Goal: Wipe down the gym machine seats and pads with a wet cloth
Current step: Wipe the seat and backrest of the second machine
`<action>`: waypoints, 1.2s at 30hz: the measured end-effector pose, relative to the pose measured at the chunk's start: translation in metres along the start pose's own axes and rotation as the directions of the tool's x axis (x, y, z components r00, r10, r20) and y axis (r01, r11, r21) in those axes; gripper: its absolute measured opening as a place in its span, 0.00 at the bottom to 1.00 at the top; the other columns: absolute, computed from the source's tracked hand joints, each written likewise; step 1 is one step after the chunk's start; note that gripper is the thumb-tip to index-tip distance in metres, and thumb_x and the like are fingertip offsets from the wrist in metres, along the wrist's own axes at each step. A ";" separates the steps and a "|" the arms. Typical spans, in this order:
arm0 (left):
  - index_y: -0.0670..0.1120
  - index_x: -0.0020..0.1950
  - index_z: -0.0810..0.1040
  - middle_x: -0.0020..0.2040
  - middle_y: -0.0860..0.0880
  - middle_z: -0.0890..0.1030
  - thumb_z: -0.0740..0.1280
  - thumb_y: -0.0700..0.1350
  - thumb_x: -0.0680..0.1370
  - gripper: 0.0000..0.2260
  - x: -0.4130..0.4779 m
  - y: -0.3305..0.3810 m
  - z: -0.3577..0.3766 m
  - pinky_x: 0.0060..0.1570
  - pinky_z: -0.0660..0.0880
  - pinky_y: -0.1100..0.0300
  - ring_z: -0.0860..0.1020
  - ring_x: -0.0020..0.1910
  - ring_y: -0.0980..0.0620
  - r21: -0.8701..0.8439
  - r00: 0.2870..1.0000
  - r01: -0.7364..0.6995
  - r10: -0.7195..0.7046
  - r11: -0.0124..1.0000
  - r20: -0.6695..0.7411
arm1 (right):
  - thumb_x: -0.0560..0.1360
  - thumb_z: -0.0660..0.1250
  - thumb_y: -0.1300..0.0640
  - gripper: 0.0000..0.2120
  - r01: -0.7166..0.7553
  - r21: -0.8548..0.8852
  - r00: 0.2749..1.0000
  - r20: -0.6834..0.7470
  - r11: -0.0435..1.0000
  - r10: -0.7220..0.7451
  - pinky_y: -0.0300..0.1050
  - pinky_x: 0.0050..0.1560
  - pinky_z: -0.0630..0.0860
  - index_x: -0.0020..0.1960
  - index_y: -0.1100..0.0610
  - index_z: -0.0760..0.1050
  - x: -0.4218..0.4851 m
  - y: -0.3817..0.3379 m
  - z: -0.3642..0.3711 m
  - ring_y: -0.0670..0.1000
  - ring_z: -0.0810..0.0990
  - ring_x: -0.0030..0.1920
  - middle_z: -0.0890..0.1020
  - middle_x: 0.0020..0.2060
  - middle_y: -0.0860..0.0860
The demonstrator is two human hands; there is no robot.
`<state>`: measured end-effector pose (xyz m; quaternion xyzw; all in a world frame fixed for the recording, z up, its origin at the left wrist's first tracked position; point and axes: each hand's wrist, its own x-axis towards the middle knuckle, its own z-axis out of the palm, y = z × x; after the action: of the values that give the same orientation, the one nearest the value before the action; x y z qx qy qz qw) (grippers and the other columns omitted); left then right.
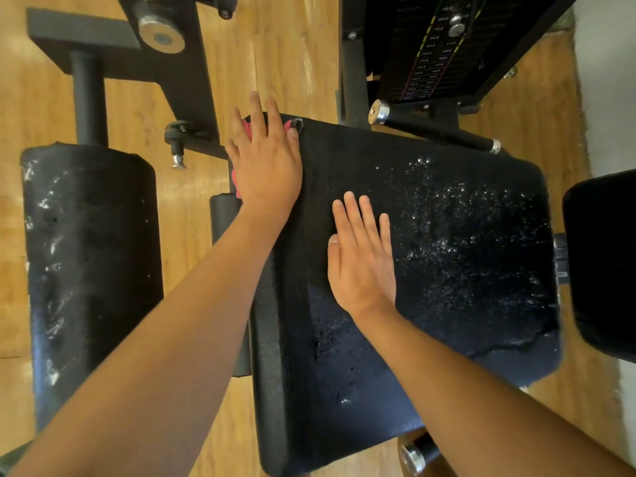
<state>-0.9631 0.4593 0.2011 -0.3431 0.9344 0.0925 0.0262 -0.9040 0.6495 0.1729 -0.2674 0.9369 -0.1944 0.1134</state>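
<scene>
Your arms (165,339) reach over the seat's (447,321) near edge. The left hand (265,160), fingers straight, presses the pink cloth (236,182) on its far-left corner. The right hand (361,259) lies flat mid-seat. Droplets (464,235) bead the right side, and the roller pad (89,253) looks unwiped, so most of the job is probably left.

wood-plank floor (275,56) | pale wall (609,98) at right edge | black weight stack (430,56) at top right

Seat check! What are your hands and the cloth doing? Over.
Left hand presses pink cloth on seat, far left corner. Right hand flat on seat, empty. Droplets over seat's right side. Nothing blocking.
</scene>
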 end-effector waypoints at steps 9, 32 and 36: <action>0.45 0.83 0.53 0.84 0.44 0.52 0.47 0.54 0.87 0.26 0.017 0.007 -0.003 0.75 0.54 0.35 0.49 0.81 0.34 0.122 0.998 -0.061 0.060 0.991 0.010 | 0.85 0.47 0.53 0.26 0.012 0.006 1.000 -0.027 1.000 -0.011 0.61 0.82 0.51 0.82 0.56 0.60 0.000 0.001 0.001 0.54 0.53 0.83 0.60 0.82 0.52; 0.44 0.83 0.56 0.83 0.44 0.55 0.46 0.53 0.87 0.25 -0.051 0.012 0.002 0.78 0.55 0.41 0.51 0.82 0.40 0.165 0.981 -0.192 0.193 0.968 0.006 | 0.86 0.41 0.45 0.28 -0.061 -0.007 0.994 0.096 0.998 0.061 0.58 0.83 0.41 0.85 0.52 0.48 -0.024 0.100 -0.029 0.49 0.41 0.83 0.47 0.84 0.48; 0.45 0.82 0.57 0.83 0.44 0.55 0.47 0.53 0.87 0.25 -0.079 0.008 0.003 0.78 0.56 0.42 0.52 0.82 0.41 0.157 0.981 -0.194 0.196 0.968 0.004 | 0.86 0.41 0.46 0.28 -0.066 -0.010 0.993 0.095 0.998 0.066 0.56 0.83 0.40 0.85 0.51 0.48 -0.024 0.099 -0.029 0.49 0.41 0.83 0.47 0.84 0.48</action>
<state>-0.9077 0.5162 0.2085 -0.2472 0.9680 0.0191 0.0383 -0.9383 0.7482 0.1594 -0.2456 0.9394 -0.1744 0.1634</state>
